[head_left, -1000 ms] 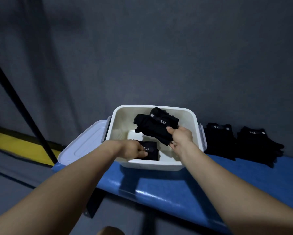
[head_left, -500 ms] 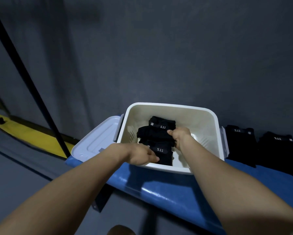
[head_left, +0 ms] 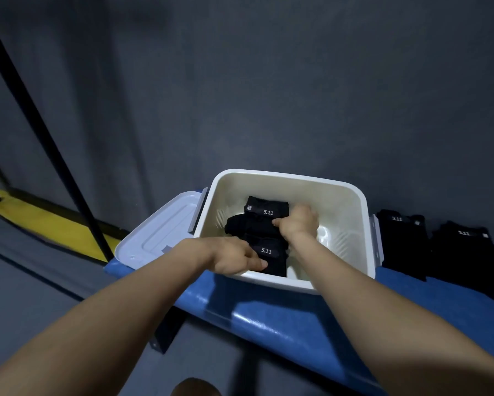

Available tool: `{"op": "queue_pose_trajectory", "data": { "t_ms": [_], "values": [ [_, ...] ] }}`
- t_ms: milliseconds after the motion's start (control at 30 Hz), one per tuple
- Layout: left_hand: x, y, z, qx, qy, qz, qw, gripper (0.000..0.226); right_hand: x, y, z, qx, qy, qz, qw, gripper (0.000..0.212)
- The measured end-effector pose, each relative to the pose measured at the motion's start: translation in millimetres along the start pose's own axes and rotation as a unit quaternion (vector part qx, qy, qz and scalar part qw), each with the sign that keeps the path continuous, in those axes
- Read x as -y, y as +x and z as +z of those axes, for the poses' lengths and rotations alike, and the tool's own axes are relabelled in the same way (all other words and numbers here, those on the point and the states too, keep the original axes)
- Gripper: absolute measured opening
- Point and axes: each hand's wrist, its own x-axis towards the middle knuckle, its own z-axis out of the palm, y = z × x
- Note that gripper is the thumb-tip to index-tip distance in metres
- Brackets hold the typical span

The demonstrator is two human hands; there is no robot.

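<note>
tbh the middle folded garment [head_left: 248, 227], inside the white bin [head_left: 285, 176] and gripped by the curled right hand [head_left: 298, 224], is best flattened before release, left hand [head_left: 231, 257] grip can't be told.

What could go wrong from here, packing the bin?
1. The right hand grips the middle garment, which overlaps the near garment and far garment; a rough release may undo its fold.
2. The left hand touches the near garment by the white bin rim; withdrawing could drag it.
3. The lid seems to overhang the blue bench end; a nudge may drop it.
</note>
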Motion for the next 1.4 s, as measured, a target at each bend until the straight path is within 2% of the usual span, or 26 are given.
{"op": "queue_pose_trajectory", "data": {
  "t_ms": [33, 133, 267, 400, 500, 667, 767, 933, 1233, 1400],
  "values": [
    [0, 1, 0, -0.001, 0.003, 0.002, 1.000, 0.045, 1, -5, -1, 0.005, -0.011, -0.053, 0.998, 0.021],
    [1, 3, 0, 0.001, 0.009, 0.010, 1.000, 0.044, -4, -12, 5, 0.092, -0.041, -0.186, 0.977, 0.021],
    [2, 4, 1, -0.002, -0.005, 0.006, 1.000, 0.044, -7, -10, 14, 0.190, -0.122, -0.176, 0.958, 0.030],
    [2, 6, -1, -0.010, -0.021, 0.010, 1.000, 0.043, -4, -11, 5, 0.228, -0.104, -0.169, 0.953, 0.032],
    [4, 10, -4, -0.047, -0.020, 0.026, 0.998, 0.035, 0, -11, -12, 0.205, -0.047, -0.154, 0.965, 0.030],
    [-3, 15, -17, -0.144, -0.011, 0.029, 0.989, 0.027, -1, -12, -47, 0.145, -0.018, -0.149, 0.978, 0.027],
    [-14, 21, -27, -0.202, -0.031, 0.031, 0.978, 0.027, -3, -13, -65, 0.120, 0.003, -0.153, 0.981, 0.025],
    [-53, 38, -37, -0.255, -0.044, 0.055, 0.964, 0.027, -5, -8, -104, 0.061, 0.032, -0.156, 0.985, 0.023],
    [-169, 99, -22, -0.272, -0.099, 0.138, 0.947, 0.026, -69, 16, -198, -0.021, 0.034, -0.092, 0.995, 0.019],
    [-228, 143, 7, -0.280, -0.178, 0.138, 0.933, 0.033, -125, 37, -242, -0.070, 0.056, -0.014, 0.996, 0.017]
  ]
}}
